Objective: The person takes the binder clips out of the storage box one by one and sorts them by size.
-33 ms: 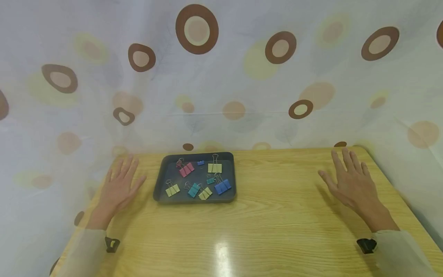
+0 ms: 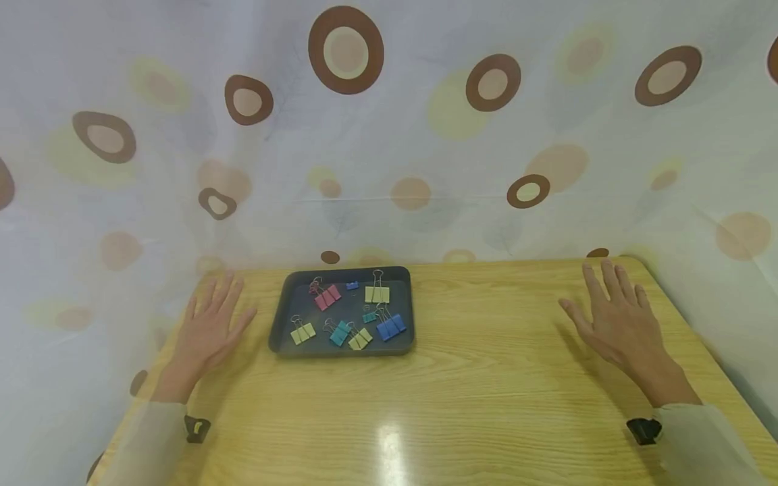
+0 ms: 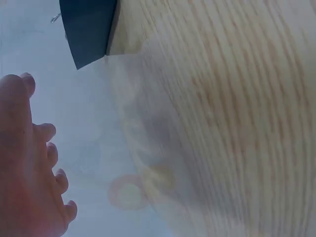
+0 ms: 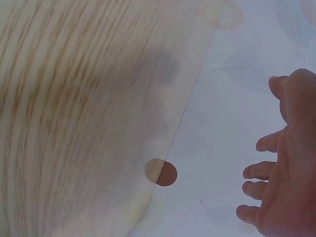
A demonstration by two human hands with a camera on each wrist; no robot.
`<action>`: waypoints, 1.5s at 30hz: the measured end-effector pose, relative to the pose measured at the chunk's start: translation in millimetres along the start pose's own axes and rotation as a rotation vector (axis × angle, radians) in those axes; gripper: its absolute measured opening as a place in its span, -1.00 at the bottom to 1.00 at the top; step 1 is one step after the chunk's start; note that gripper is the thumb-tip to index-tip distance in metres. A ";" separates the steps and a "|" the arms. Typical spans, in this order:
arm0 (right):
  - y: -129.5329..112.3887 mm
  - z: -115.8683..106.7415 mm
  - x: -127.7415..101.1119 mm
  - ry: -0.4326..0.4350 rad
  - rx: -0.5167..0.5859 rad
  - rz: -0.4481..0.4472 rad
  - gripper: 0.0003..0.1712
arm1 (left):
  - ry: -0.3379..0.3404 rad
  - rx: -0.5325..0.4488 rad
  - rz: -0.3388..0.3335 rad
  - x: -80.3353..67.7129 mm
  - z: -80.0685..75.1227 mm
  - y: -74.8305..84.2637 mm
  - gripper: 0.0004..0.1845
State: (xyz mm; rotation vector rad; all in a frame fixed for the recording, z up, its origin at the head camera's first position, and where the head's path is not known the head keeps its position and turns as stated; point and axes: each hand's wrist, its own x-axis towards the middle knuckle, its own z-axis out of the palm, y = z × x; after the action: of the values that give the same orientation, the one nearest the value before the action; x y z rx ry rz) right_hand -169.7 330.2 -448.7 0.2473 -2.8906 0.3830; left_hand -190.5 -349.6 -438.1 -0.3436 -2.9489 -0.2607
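binder clips [image 2: 340, 334] in pink, yellow, teal and blue lie in a dark tray [image 2: 340, 354] on the worktop [image 2: 486, 378]. left hand [image 2: 206, 334]: grip released, fingers extended, near the tray's left side. right hand [image 2: 626, 331]: grip released, fingers extended, well apart from the tray. patterned cloth [image 2: 389, 135] hangs behind the worktop.

From where I stand, no text, label, brand, number or sign is legible on the binder clips [image 2: 391, 327], the tray [image 2: 334, 352] left of centre, or the black wrist devices [image 2: 195, 430] at lower left and lower right.
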 end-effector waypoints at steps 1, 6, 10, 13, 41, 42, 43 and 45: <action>0.2 0.0 -0.4 0.003 -0.001 -0.002 -0.06 | -0.001 0.000 0.000 -0.2 0.2 -0.4 -0.21; 0.8 0.9 -2.5 0.005 -0.007 -0.007 -0.07 | -0.012 -0.002 0.001 -0.9 1.9 -4.0 -0.23; -0.3 2.8 -3.2 -0.011 -0.003 -0.006 -0.07 | -0.033 -0.007 -0.003 -1.3 3.9 -6.5 -0.23; -2.1 4.5 -3.1 -0.021 0.008 -0.003 -0.06 | -0.046 -0.016 -0.008 -1.7 5.1 -6.6 -0.22; -101.0 24.6 9.6 0.192 0.267 -0.198 -0.19 | -0.137 -0.179 0.096 -14.1 40.8 28.7 -0.10; -106.9 27.0 11.9 0.200 0.278 -0.208 -0.20 | -0.139 -0.185 0.089 -15.0 40.8 30.3 -0.08; -113.0 29.5 13.8 0.204 0.294 -0.217 -0.21 | -0.145 -0.195 0.084 -15.8 40.7 32.0 -0.06; -125.4 34.8 17.1 0.200 0.337 -0.231 -0.23 | -0.157 -0.207 0.074 -17.2 40.7 36.0 -0.03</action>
State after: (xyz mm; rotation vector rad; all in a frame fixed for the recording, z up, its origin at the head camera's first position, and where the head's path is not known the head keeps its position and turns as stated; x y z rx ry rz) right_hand -168.6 198.9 -447.7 0.5562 -2.5532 0.8001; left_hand -171.0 -311.0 -475.2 -0.5211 -3.0604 -0.5565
